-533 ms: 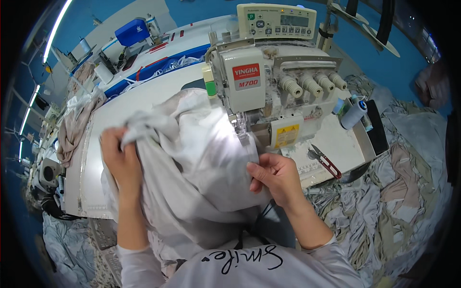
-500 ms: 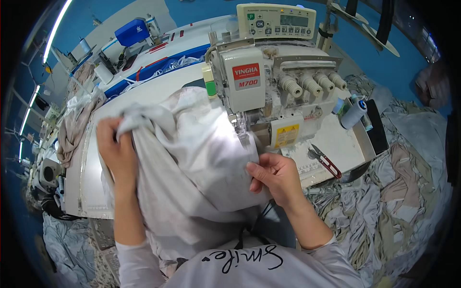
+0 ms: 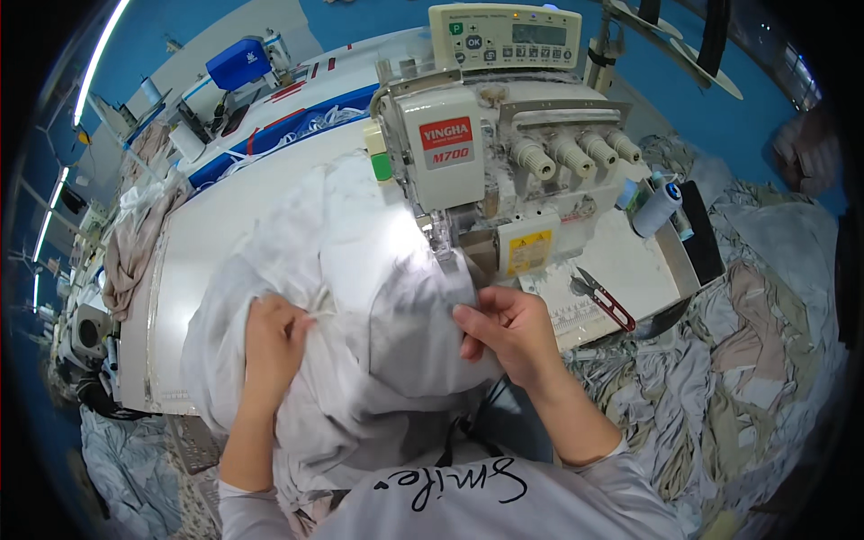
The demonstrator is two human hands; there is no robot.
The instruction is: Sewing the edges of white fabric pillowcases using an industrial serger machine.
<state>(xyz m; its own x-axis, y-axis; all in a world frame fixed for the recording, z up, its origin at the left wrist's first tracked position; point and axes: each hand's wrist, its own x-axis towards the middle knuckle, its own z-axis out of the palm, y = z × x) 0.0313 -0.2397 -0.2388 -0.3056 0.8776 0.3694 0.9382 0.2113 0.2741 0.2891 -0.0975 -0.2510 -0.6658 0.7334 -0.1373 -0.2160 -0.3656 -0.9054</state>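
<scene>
A large pale grey-white piece of fabric [image 3: 360,360] lies bunched over the front of the table and down toward my lap. Its right edge runs up to the needle area of a white overlock sewing machine [image 3: 447,148], where a lamp lights it brightly. With thumb and fingers my right hand [image 3: 508,328] pinches that edge just in front of the presser foot. My left hand [image 3: 274,342] is closed on a gathered fold of the fabric, its fingertips partly hidden in the cloth.
Red-handled thread snips [image 3: 605,299] lie on the machine's right bed, near a pale blue thread cone [image 3: 657,211]. A control panel [image 3: 504,38] tops the machine. Heaped fabric [image 3: 756,333] fills the right side. Behind stands another table with a blue-covered machine [image 3: 238,63].
My left hand has come down and to the right, lowering the lifted fabric, which now spreads wider over the table. My right hand keeps its pinch at nearly the same place.
</scene>
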